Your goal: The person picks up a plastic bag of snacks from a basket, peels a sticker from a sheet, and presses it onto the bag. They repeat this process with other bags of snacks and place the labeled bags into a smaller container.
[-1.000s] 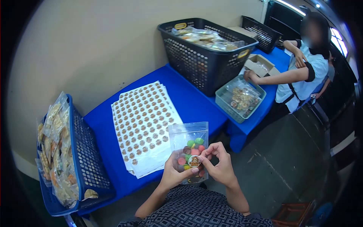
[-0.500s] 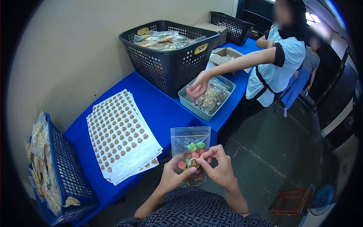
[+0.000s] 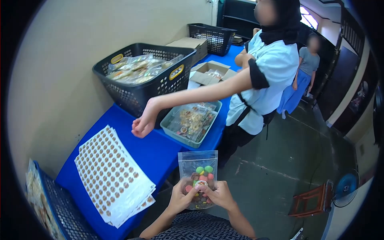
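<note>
A clear zip bag [image 3: 198,162] of green, red and brown sweets hangs upright between my hands, in front of my body. My left hand [image 3: 181,197] grips its left side, thumb on the front. On the right side my right hand [image 3: 221,195] holds the bag too, its thumb against a round brown-and-white sticker [image 3: 201,185] on the bag's front. Sheets of round stickers [image 3: 112,172] lie on the blue-covered table [image 3: 160,158] to the left. A co-worker's hand [image 3: 145,120] reaches over the table between the sheets and a green tray [image 3: 182,138] of packed bags.
A large black basket [image 3: 160,76] of filled bags stands behind the tray. An open carton [image 3: 212,76] and another black basket [image 3: 212,38] are farther back. A blue basket [image 3: 60,204] is at lower left. A stool [image 3: 310,200] and fan [image 3: 346,188] stand right.
My right fingers have come down from a raised pinch onto the bag and sticker. The co-worker's arm has reached farther left, past the tray toward the sticker sheets. The view has shifted right.
</note>
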Demonstrator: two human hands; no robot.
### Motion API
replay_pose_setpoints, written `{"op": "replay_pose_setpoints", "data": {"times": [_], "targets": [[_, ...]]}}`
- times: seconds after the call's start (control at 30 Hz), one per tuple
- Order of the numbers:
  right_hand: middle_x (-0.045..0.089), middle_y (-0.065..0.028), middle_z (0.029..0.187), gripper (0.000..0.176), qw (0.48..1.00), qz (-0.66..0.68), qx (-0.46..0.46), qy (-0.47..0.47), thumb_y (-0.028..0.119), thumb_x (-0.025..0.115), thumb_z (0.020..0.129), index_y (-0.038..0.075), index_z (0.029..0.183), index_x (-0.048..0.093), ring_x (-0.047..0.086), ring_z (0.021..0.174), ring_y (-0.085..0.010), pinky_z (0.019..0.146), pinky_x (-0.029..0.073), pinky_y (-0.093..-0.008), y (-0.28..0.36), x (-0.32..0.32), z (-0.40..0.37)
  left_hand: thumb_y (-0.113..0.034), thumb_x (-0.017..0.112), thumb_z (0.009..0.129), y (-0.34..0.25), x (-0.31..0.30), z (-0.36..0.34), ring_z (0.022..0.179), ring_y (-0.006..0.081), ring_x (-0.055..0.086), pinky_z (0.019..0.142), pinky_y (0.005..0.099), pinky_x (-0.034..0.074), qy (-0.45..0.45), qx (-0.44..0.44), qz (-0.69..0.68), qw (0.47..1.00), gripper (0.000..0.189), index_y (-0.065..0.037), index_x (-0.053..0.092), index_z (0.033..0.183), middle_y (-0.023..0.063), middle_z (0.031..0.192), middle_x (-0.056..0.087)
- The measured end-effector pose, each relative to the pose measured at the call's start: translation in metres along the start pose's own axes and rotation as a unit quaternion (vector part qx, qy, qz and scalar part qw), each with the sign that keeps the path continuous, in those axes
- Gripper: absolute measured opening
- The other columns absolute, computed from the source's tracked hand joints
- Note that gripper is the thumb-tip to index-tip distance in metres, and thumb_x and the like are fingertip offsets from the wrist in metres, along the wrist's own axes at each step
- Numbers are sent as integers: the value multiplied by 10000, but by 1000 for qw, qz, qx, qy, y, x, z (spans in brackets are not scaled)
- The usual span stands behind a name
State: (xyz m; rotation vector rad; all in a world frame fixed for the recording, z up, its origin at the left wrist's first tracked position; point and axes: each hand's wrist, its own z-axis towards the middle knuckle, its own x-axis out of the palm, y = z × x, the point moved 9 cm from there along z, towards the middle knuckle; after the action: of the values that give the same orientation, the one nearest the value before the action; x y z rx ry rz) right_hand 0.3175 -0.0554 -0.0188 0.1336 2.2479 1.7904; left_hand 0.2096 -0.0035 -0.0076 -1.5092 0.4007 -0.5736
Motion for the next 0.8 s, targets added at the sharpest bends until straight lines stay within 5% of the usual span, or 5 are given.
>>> {"op": "replay_pose_setpoints", "data": {"times": [0.2,0.43,0.5,0.63,0.8], "targets": [[536,-27,430,494,979,-165,-66,-104,530,461,783,82,709,654,574,431,-137,455,451,-252,26,-27,35,-154,599,782,-10,3,54,755,100,517,622,221,433,33,11,-40,999,252,39,521,925,62,823,544],[602,-78,561,397,974,-144,-135,-109,365,490,835,-7,819,629,584,449,-121,403,459,-225,67,-19,86,-145,622,752,-28,-29,111,684,122,532,603,257,427,31,112,88,989,236,32,538,886,76,783,554],[580,-44,498,396,944,-153,-257,-140,362,480,838,36,675,635,582,436,-148,433,452,-246,80,-17,96,-151,630,744,-39,-35,121,558,109,509,527,253,424,24,99,9,995,214,30,536,807,49,674,551],[586,-46,507,399,939,-181,-272,-103,361,483,838,21,695,633,594,476,-139,419,452,-223,101,-10,111,-179,623,753,-62,-48,138,465,89,470,457,251,401,56,153,133,978,220,15,523,726,30,553,511],[597,-55,636,351,991,21,-116,-59,333,552,807,-11,871,592,582,533,-97,400,449,-203,90,-2,140,-210,565,796,-52,-64,154,462,84,476,442,254,383,58,167,214,961,219,4,573,751,58,517,501]]}}
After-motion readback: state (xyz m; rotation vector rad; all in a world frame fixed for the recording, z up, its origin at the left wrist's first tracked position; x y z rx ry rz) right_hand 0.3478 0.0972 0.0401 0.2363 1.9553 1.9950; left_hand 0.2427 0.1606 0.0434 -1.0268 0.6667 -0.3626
